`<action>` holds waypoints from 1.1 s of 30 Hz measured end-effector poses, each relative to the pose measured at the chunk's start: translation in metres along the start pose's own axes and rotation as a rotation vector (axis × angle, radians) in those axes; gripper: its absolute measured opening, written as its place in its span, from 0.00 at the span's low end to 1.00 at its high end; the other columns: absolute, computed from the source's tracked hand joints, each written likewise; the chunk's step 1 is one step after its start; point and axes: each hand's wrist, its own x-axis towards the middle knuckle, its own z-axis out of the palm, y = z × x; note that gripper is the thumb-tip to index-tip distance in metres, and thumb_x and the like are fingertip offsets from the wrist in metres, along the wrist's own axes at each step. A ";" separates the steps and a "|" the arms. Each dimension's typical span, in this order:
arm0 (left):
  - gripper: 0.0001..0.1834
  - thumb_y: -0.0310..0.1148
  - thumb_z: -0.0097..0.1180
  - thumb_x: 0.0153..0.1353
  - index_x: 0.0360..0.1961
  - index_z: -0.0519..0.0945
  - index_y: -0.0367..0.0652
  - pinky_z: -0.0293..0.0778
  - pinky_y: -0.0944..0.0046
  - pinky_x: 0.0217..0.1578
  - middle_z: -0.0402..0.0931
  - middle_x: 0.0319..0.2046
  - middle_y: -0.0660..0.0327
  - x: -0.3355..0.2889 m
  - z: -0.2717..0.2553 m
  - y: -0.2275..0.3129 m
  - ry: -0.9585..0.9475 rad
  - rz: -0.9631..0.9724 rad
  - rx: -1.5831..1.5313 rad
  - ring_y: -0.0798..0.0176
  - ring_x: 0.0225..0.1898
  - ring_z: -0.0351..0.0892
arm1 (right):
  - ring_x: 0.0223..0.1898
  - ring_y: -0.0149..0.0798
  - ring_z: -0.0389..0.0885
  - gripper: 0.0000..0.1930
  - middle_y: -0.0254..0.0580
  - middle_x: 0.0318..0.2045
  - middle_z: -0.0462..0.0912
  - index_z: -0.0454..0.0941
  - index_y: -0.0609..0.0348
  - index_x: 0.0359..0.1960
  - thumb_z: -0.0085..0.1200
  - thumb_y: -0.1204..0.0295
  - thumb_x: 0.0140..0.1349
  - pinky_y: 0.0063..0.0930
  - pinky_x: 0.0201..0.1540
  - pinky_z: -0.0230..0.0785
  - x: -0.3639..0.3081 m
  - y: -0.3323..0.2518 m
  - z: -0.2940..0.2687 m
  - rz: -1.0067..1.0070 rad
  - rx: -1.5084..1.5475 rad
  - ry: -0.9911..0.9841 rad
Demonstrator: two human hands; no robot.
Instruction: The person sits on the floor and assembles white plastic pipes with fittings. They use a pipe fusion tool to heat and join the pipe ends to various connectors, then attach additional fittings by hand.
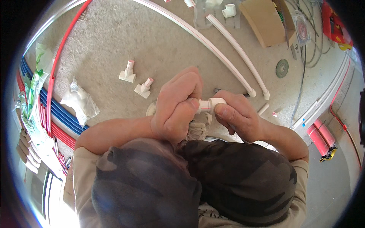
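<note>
Above my knees, my left hand (178, 107) is closed in a fist around a white plastic pipe piece (204, 106); most of the piece is hidden inside the fist. My right hand (239, 113) grips a white plastic pipe fitting (217, 102) between thumb and fingers. Fitting and pipe piece meet end to end between the two hands. Two white tee fittings with short pipe stubs lie on the floor beyond my left forearm: one tee fitting (128, 75) farther off, the other tee fitting (143, 89) closer. Below the hands, a pale bundle of cloth or cord (197, 131) is partly covered.
Long white pipes (239, 47) lie ahead to the right, near a cardboard box (264, 21) and a round grey-green disc (282, 68). Blue pipes (62, 114), a red pipe (57, 64) and a clear plastic bag (80, 102) are on the left. Red cylinders (321, 137) lie far right.
</note>
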 end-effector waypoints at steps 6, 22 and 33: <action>0.11 0.36 0.46 0.57 0.26 0.66 0.39 0.60 0.62 0.27 0.71 0.28 0.52 0.001 -0.001 -0.003 -0.041 0.059 0.077 0.64 0.25 0.62 | 0.18 0.30 0.73 0.24 0.35 0.20 0.72 0.72 0.61 0.38 0.42 0.49 0.78 0.28 0.22 0.66 0.002 -0.001 0.000 0.006 -0.011 -0.005; 0.03 0.26 0.44 0.50 0.25 0.65 0.38 0.60 0.60 0.28 0.67 0.27 0.52 0.001 -0.001 -0.004 -0.044 0.053 0.004 0.62 0.26 0.60 | 0.17 0.29 0.71 0.24 0.33 0.19 0.71 0.71 0.60 0.37 0.41 0.49 0.78 0.27 0.21 0.64 0.004 0.000 0.004 0.016 0.041 -0.007; 0.15 0.28 0.57 0.65 0.23 0.67 0.39 0.61 0.63 0.26 0.68 0.24 0.60 0.023 0.004 -0.007 0.231 -0.076 0.024 0.66 0.26 0.65 | 0.26 0.33 0.78 0.25 0.37 0.27 0.75 0.76 0.60 0.40 0.41 0.48 0.78 0.30 0.26 0.73 0.042 -0.027 -0.027 0.145 -0.243 -0.014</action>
